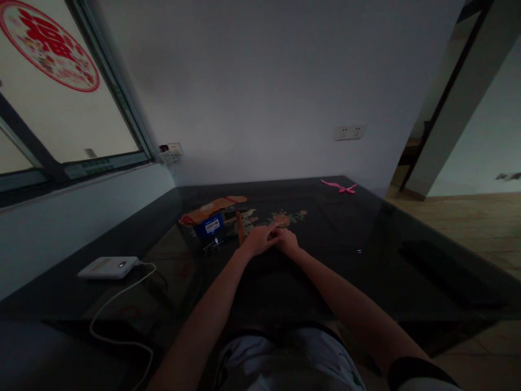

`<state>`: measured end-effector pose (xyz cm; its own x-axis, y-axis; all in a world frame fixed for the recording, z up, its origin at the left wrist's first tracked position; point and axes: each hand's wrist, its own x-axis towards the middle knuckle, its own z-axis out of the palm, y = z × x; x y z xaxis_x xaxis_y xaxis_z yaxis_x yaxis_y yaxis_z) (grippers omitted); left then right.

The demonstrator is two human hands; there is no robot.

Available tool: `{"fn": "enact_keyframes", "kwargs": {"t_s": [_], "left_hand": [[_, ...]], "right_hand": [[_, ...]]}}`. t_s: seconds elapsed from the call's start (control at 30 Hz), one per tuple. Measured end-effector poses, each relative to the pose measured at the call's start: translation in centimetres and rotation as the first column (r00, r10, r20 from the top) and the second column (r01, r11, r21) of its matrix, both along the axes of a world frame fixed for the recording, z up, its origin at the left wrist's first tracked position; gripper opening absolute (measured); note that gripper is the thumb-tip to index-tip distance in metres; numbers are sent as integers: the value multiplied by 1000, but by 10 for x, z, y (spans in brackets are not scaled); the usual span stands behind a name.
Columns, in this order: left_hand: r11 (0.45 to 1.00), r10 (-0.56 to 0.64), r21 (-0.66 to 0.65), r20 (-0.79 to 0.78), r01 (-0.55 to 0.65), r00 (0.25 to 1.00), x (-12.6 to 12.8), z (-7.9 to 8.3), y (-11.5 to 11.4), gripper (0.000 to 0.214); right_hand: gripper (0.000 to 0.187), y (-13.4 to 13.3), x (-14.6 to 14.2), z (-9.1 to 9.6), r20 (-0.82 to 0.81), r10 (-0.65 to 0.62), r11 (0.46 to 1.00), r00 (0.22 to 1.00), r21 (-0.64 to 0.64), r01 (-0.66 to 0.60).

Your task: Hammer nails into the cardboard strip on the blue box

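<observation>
My left hand (259, 240) and my right hand (287, 241) meet over the middle of the dark glossy table (325, 271). Their fingers are drawn together and overlap, with one finger of the left hand reaching forward. Whatever lies between them, if anything, is hidden. Just left of my left hand stands a thin orange-brown wooden piece (240, 228). Beyond it sits a blue box (210, 225) with a white label, an orange-brown strip (220, 206) lying across its top. A small dark wiry object (212, 247), too dim to name, is in front of the box.
A white power bank (109, 267) with a white cable (118, 294) lies at the left. Far right on the table is a pink ribbon (342, 188). A flat black object (450, 271) rests near the right edge. A flower pattern (285, 218) decorates the tabletop; a wall stands behind.
</observation>
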<state>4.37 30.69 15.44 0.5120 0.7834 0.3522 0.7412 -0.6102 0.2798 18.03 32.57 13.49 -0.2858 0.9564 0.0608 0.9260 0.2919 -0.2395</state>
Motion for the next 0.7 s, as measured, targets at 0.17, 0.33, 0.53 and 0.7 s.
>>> {"fn": "enact_keyframes", "kwargs": {"t_s": [0.17, 0.33, 0.53, 0.7], "left_hand": [[981, 125, 102, 315, -164, 941, -30, 13, 18, 31], [900, 246, 255, 371, -353, 896, -86, 36, 45, 28], [790, 589, 173, 53, -588, 807, -167, 62, 68, 46], [673, 719, 29, -260, -739, 644, -206, 50, 67, 84]], "right_hand": [[41, 2, -5, 0, -28, -6, 1000, 1000, -5, 6], [39, 6, -8, -2, -38, 15, 1000, 999, 0, -15], [30, 3, -14, 0, -59, 123, 992, 991, 31, -121], [31, 14, -47, 11, -74, 224, 974, 972, 62, -220]]}}
